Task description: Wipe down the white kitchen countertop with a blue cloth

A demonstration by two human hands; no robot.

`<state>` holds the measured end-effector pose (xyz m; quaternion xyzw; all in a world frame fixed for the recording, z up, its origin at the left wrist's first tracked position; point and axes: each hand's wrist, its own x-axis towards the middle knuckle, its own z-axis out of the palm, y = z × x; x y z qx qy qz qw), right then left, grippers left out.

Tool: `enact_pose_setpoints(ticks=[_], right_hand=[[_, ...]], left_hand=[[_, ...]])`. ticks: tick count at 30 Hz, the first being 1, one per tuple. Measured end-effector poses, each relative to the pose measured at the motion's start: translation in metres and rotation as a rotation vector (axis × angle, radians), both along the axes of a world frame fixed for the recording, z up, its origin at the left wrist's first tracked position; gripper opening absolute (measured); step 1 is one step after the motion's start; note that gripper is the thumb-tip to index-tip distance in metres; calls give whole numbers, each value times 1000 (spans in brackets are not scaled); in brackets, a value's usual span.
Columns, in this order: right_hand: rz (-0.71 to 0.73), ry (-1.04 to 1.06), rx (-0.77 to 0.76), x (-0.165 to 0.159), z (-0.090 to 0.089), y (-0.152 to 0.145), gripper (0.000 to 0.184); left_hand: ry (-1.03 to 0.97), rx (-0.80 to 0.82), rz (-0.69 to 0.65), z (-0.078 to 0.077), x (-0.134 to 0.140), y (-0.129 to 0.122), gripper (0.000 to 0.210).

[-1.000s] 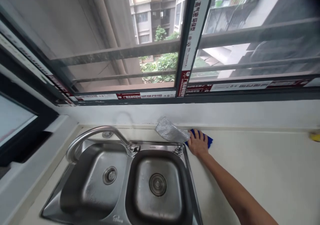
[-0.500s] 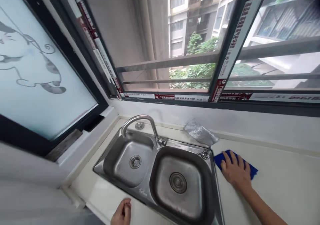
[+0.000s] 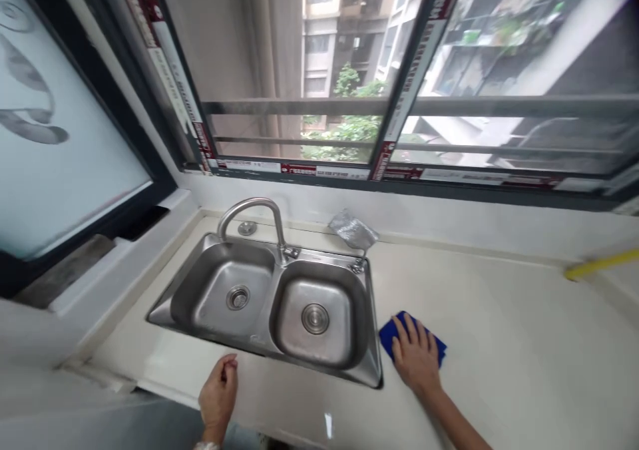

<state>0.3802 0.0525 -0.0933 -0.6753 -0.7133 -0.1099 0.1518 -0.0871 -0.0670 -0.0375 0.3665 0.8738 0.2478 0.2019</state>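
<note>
My right hand (image 3: 415, 353) lies on a blue cloth (image 3: 388, 337), pressing it to the pale countertop just right of the sink's front right corner. Its fingers are spread over the cloth, which shows around them. My left hand (image 3: 219, 387) is closed in a loose fist at the counter's front edge, below the left basin, with nothing seen in it. Between and beyond the hands is a stainless steel double sink (image 3: 262, 327). A curved faucet (image 3: 257, 202) rises behind the two basins, its spout toward the left one.
A crumpled silver foil sheet (image 3: 353, 230) lies behind the sink, near a small metal knob (image 3: 357, 265). A round metal cap (image 3: 247, 227) sits behind the faucet. A yellow pipe (image 3: 602, 264) juts in at the right. The window (image 3: 299, 134) stands behind the counter.
My right hand has drawn the blue cloth toward me along the sink's right side, from near the back knob to the front corner. The view has shifted right; my left hand shows more fully.
</note>
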Motion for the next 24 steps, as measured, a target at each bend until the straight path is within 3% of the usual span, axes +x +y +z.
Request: enact_pose_setpoints(ticks=[9,13,17,24], right_hand=[[240,-37,-99,-15,21,-135,71],[316,-60,-152,-12,28,-161,71],[377,-48,-166,-12,31,-133,70],[317,-32,-170,-23,29,-19,53]], left_hand=[[13,-62,-31,-2,-3,7,36],[31,-64,-33,-5,-3,8,35],[33,-59,-31,-6,-3,8,33],[50,-64,-24,-6,-2,8,30]])
